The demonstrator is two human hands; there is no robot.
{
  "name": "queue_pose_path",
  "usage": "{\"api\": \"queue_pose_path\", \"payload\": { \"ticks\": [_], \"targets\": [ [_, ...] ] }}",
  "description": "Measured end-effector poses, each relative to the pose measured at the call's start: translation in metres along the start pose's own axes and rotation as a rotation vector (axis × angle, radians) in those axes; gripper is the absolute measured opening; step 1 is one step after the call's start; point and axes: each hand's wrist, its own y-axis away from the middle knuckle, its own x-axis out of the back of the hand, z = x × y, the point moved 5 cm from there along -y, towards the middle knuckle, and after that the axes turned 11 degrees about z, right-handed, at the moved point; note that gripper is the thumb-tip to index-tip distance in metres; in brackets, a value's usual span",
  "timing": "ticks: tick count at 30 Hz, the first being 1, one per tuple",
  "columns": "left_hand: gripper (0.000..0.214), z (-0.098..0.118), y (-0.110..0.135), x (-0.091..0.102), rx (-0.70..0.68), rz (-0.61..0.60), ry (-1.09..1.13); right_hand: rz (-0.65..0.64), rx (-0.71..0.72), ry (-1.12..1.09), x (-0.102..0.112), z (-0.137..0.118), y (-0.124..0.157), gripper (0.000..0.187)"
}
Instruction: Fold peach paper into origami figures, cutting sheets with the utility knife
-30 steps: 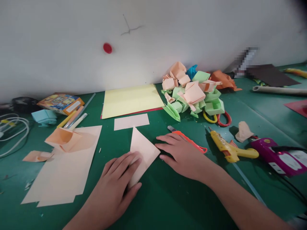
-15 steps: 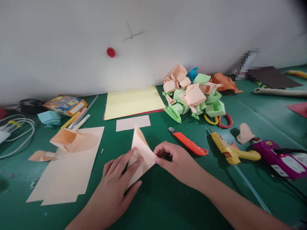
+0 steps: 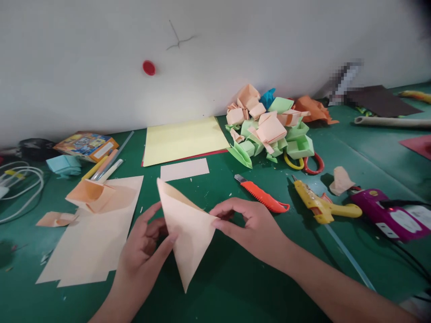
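Observation:
A peach paper folded into a triangle (image 3: 185, 229) is held up off the green table (image 3: 235, 278), its point hanging down. My left hand (image 3: 141, 251) grips its left edge, thumb in front and fingers behind. My right hand (image 3: 251, 226) pinches the triangle's right corner between thumb and fingertips. Both hands are closed on the paper.
Peach sheets (image 3: 90, 237) and a folded peach piece (image 3: 89, 195) lie left. A white strip (image 3: 184, 169) and yellow sheet (image 3: 183, 140) lie behind. An orange cutter (image 3: 262, 195), yellow glue gun (image 3: 319, 206), purple device (image 3: 387, 215), scissors (image 3: 305, 163) and a pile of folded papers (image 3: 269, 128) sit right.
The triangle lay flat under both hands a second ago. My right hand pinched its corner, and now both hands have lifted it off the table and turned it.

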Motion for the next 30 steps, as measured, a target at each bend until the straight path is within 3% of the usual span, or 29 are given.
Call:
{"api": "queue_pose_path", "payload": {
  "ticks": [2,8,16,26,30],
  "targets": [
    [0.078,0.003,0.0,-0.001,0.074,0.028,-0.003,-0.005,0.019,0.029,0.0,-0.002,0.002,0.009],
    [0.06,0.012,0.007,0.005,0.137,0.171,-0.03,-0.003,0.055,0.026,-0.002,-0.006,0.005,0.009],
    [0.064,-0.018,-0.002,0.007,0.214,0.067,0.071,-0.017,0.057,0.004,-0.002,-0.006,0.006,0.014],
    [0.065,-0.02,-0.003,0.008,0.209,0.101,0.053,-0.018,-0.049,-0.037,-0.004,0.005,0.005,0.027],
    [0.065,-0.024,-0.003,0.009,0.217,0.082,0.031,-0.079,-0.11,-0.055,-0.006,0.008,0.005,0.024]
  ]
}}
